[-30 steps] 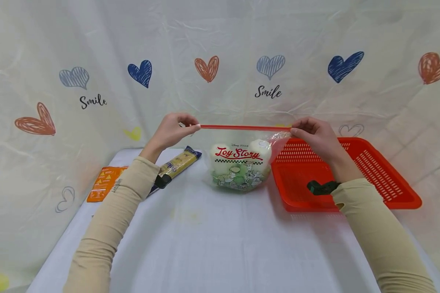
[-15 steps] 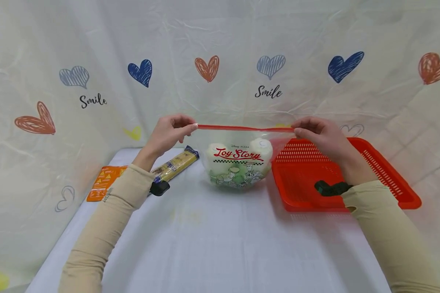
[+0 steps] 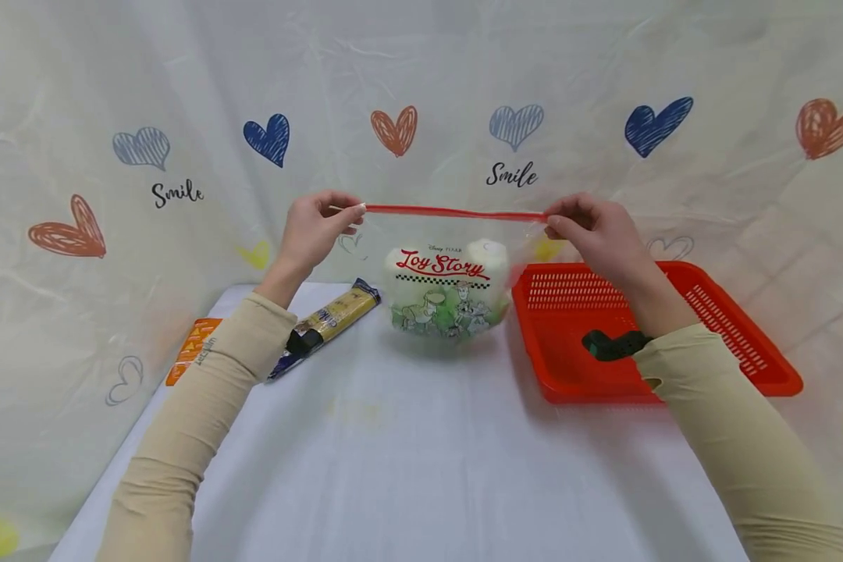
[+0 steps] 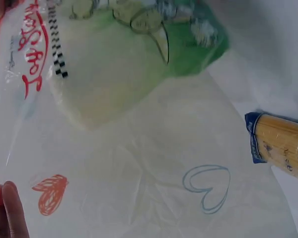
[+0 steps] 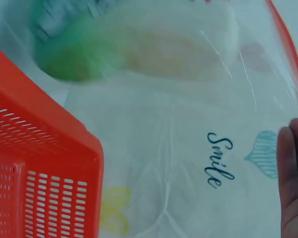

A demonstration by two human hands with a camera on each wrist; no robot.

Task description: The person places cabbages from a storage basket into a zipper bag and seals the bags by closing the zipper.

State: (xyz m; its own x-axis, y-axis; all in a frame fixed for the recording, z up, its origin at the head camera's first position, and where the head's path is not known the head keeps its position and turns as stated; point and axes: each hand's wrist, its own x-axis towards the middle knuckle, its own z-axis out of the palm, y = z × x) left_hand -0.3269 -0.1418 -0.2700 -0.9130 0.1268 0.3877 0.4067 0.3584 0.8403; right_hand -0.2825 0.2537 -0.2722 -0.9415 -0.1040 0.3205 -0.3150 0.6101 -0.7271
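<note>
A clear zip bag [image 3: 449,289] with a red top strip and "Toy Story" lettering hangs upright between both hands. It holds bulky white and green contents whose kind I cannot tell. My left hand [image 3: 316,230] pinches the bag's left top corner, and my right hand [image 3: 597,230] grips the right top corner. The strip is stretched almost straight between them. In the left wrist view, the bag [image 4: 114,74] fills the upper left, with the left fingers [image 4: 14,210] at its edge. Fingers of the right hand [image 5: 294,173] show at the right wrist view's edge.
A red perforated basket [image 3: 562,375] stands on the white-covered table [image 3: 407,468], right of the bag. To the left lie a blue-ended packet of what looks like spaghetti [image 3: 337,316] and an orange packet [image 3: 190,355], partly behind the left sleeve. A heart-printed sheet [image 3: 449,70] hangs behind.
Both hands have risen, lifting the bag higher, and its base now hangs above the table. They have also shifted slightly left over the last half second. The basket and packets stay put.
</note>
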